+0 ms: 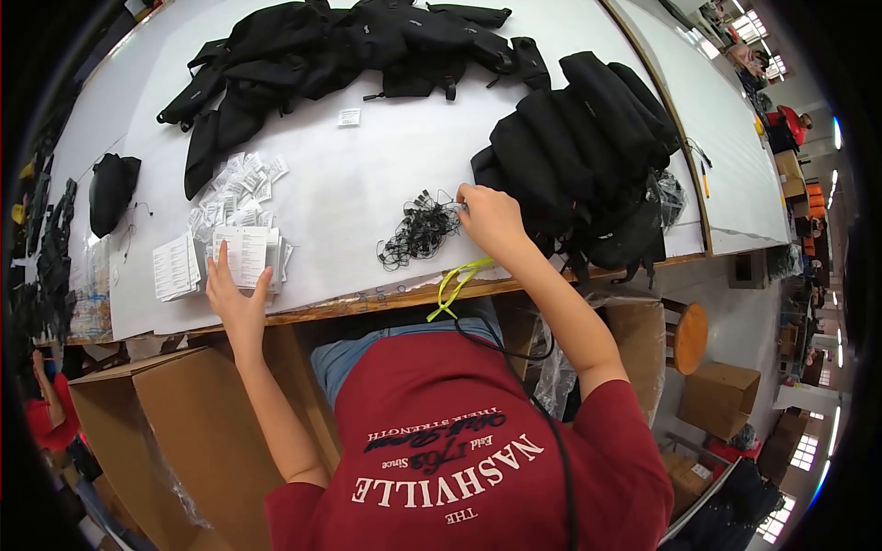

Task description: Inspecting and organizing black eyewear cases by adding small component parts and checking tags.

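Note:
My left hand [241, 301] rests against a stack of white printed cards [246, 255], its thumb and fingers spread. Next to it is another card stack [175, 268], and behind lies a loose heap of small white tags [237, 191]. My right hand [491, 219] has its fingertips pinched together at the edge of a tangled pile of thin black cords [421, 230]. A fine black strand runs between pile and fingertips; the grip itself is small and partly hidden.
Black fabric bags lie heaped [367, 41] at the back and stacked [588, 129] on the right. A single black pouch [114, 193] sits far left. One white tag [349, 117] lies mid-table. Cardboard boxes [211, 422] stand below the table edge. A yellow-green lanyard [450, 292] hangs before me.

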`<state>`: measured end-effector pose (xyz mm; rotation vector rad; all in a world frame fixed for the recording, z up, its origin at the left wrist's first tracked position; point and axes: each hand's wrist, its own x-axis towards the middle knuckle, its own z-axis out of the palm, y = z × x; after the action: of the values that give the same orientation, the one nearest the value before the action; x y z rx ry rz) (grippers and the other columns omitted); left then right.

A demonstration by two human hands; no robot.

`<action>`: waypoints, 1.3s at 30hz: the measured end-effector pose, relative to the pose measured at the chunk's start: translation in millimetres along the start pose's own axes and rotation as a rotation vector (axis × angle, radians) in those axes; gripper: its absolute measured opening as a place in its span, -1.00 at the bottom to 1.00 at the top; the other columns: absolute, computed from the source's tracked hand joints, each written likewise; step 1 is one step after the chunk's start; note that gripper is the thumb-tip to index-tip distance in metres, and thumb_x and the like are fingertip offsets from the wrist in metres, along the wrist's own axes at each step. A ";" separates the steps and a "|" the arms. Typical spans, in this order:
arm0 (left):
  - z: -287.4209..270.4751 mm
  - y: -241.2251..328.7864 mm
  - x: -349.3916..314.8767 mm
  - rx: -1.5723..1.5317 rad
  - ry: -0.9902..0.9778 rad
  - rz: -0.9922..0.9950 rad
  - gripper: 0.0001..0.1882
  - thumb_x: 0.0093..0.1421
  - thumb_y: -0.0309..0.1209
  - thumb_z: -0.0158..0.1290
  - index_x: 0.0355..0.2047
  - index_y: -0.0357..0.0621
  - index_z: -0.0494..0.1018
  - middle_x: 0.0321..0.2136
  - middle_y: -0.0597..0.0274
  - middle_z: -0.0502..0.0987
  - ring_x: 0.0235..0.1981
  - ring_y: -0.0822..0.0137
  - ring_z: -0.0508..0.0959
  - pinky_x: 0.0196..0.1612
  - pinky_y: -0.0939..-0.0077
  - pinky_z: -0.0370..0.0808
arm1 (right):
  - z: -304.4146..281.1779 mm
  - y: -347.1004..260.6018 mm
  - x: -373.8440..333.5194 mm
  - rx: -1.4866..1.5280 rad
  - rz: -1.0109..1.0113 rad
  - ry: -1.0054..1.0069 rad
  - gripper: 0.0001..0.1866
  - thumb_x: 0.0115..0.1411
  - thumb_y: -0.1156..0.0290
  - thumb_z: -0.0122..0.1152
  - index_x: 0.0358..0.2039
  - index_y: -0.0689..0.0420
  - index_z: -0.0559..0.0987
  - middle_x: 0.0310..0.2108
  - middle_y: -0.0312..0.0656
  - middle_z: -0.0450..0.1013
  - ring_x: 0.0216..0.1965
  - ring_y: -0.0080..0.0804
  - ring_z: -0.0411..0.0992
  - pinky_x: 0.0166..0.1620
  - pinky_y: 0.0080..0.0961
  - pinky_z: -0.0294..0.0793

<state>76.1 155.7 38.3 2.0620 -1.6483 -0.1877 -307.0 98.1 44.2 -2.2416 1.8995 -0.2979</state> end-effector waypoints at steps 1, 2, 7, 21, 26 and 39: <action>1.3 -1.1 1.2 0.001 0.001 0.000 -0.12 0.03 -0.03 0.21 0.28 -0.01 0.10 0.24 -0.21 0.07 0.25 -0.12 0.07 0.25 0.01 0.03 | 5.5 2.1 3.0 0.001 -0.001 0.001 -0.83 0.03 0.40 0.23 -0.34 0.10 0.51 -0.44 -0.14 0.50 -0.39 -0.12 0.49 -0.33 -0.24 0.46; 4.6 -3.4 1.4 0.000 -0.006 0.011 -0.12 0.03 -0.04 0.21 0.29 0.01 0.08 0.25 -0.21 0.06 0.26 -0.12 0.06 0.25 0.01 0.01 | 9.4 2.9 6.1 -0.025 0.026 -0.020 -0.85 0.02 0.40 0.23 -0.37 0.11 0.51 -0.45 -0.13 0.50 -0.39 -0.11 0.50 -0.33 -0.24 0.46; 14.7 -11.6 1.7 0.057 -0.066 0.043 -0.09 0.02 -0.05 0.21 0.31 0.07 0.03 0.26 -0.20 0.03 0.28 -0.11 0.02 0.27 0.00 -0.06 | 1.6 6.1 9.4 0.003 0.043 -0.062 -0.89 0.02 0.39 0.24 -0.44 0.11 0.54 -0.50 -0.12 0.51 -0.40 -0.11 0.50 -0.34 -0.22 0.47; 7.4 -5.0 3.8 0.012 -0.121 -0.067 0.00 -0.05 -0.08 0.25 0.33 0.12 -0.06 0.23 -0.12 0.04 0.26 -0.06 0.04 0.28 0.02 -0.11 | -114.1 -28.5 14.9 0.351 -0.038 0.186 -0.87 0.07 0.44 0.23 -0.45 0.17 0.44 -0.40 -0.26 0.41 -0.54 -0.44 0.41 -0.42 -0.52 0.39; -1.4 0.8 6.5 -0.074 -0.027 -0.134 -0.04 -0.05 -0.05 0.27 0.30 0.07 0.03 0.14 -0.06 0.13 0.19 0.00 0.18 0.24 0.04 0.00 | -114.5 -39.5 18.5 0.859 -0.154 0.189 -0.87 0.20 0.47 0.10 -0.40 0.21 0.35 -0.47 -0.25 0.44 -0.57 -0.57 0.35 -0.48 -0.64 0.33; 4.6 36.9 -14.6 -0.838 -0.119 -0.032 -0.61 0.05 -0.64 0.11 -0.06 -0.27 0.43 -0.25 0.30 0.30 -0.22 0.44 0.34 -0.13 0.62 0.34 | -97.0 -74.4 8.0 0.964 -0.309 -0.194 -0.89 0.20 0.47 0.11 -0.36 0.19 0.37 -0.72 -0.30 0.25 -0.65 -0.60 0.14 -0.53 -0.62 0.14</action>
<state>38.0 162.7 48.3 1.4411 -1.2727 -0.8623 -261.5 100.9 157.9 -1.7562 0.9549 -0.7976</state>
